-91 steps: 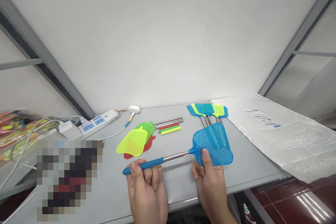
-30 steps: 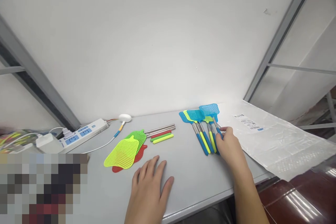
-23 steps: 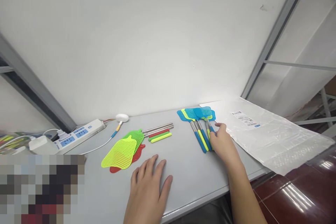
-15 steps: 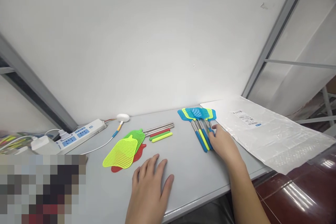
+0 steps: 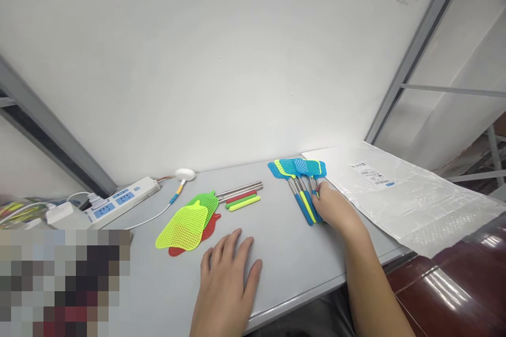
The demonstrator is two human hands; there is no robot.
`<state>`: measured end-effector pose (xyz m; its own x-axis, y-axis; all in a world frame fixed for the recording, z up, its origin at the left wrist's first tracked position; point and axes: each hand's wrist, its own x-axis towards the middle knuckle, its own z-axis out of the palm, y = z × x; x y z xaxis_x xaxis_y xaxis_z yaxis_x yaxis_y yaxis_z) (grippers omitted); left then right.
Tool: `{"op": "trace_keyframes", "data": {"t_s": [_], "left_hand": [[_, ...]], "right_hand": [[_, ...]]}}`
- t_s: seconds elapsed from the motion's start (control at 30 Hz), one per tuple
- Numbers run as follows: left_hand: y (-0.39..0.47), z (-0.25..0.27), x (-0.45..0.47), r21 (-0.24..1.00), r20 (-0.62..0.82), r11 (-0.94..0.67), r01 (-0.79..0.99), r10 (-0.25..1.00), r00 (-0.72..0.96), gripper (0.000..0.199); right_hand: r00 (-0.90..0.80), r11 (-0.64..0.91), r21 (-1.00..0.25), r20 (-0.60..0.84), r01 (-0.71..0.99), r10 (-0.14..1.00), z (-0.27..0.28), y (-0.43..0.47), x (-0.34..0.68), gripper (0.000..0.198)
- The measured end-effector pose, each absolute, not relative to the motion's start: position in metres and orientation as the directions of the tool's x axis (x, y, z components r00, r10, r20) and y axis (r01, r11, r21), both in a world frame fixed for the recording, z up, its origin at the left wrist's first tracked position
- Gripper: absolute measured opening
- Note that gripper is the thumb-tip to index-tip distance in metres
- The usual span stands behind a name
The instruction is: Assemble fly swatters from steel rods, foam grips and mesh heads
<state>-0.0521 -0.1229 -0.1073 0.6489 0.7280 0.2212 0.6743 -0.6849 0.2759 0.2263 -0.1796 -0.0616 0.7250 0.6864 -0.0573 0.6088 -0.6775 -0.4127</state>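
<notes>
My right hand (image 5: 334, 206) is closed on the handle of a fly swatter at the right side of a fanned bunch. The blue and yellow-green swatter heads (image 5: 288, 167) overlap near the wall, with metal shafts and coloured handles (image 5: 303, 207) pointing toward me. The fingers partly hide the gripped handle. My left hand (image 5: 225, 279) lies on the table with fingers spread, holding nothing. Beyond it are loose swatter heads: a yellow-green one (image 5: 184, 226), a green one (image 5: 211, 208) and a red one (image 5: 211, 228). Metal rods (image 5: 241, 189) and red, green and yellow-green handles (image 5: 244, 203) lie beside them.
On the right, a white plastic mailer bag (image 5: 395, 205) with a label hangs over the edge of the grey table (image 5: 292, 268). At the left are a power strip (image 5: 122, 201) with plugs and a white device (image 5: 185, 174) on a cable. A white wall (image 5: 253, 73) stands behind.
The swatter heads on the right have shifted, with the patterned blue one moving slightly right over its neighbours. My right hand has moved slightly with the handle; my left hand stays in place.
</notes>
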Motion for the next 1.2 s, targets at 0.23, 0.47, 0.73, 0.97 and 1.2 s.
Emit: {"op": "trace_keyframes", "data": {"t_s": [0.23, 0.47, 0.73, 0.97, 1.2], "left_hand": [[-0.123, -0.108, -0.053, 0.269, 0.217, -0.688, 0.674, 0.726, 0.653, 0.040], [-0.123, -0.108, -0.051, 0.270, 0.219, -0.688, 0.674, 0.725, 0.653, 0.040], [-0.123, -0.108, -0.052, 0.272, 0.239, -0.693, 0.668, 0.721, 0.651, 0.039], [-0.123, -0.107, -0.052, 0.295, 0.221, -0.685, 0.666, 0.727, 0.650, 0.038], [-0.129, -0.100, -0.052, 0.326, 0.210, -0.672, 0.665, 0.737, 0.642, 0.038]], "right_hand": [[0.698, -0.647, -0.402, -0.029, 0.647, 0.716, -0.063, -0.179, 0.228, 0.024], [0.687, -0.631, -0.407, -0.011, 0.660, 0.726, -0.067, -0.183, 0.228, 0.025], [0.702, -0.637, -0.418, 0.003, 0.648, 0.712, -0.072, -0.184, 0.228, 0.026], [0.723, -0.646, -0.437, 0.014, 0.626, 0.691, -0.071, -0.185, 0.225, 0.039], [0.629, -0.557, -0.421, 0.043, 0.716, 0.776, -0.051, -0.174, 0.201, 0.036]]}}
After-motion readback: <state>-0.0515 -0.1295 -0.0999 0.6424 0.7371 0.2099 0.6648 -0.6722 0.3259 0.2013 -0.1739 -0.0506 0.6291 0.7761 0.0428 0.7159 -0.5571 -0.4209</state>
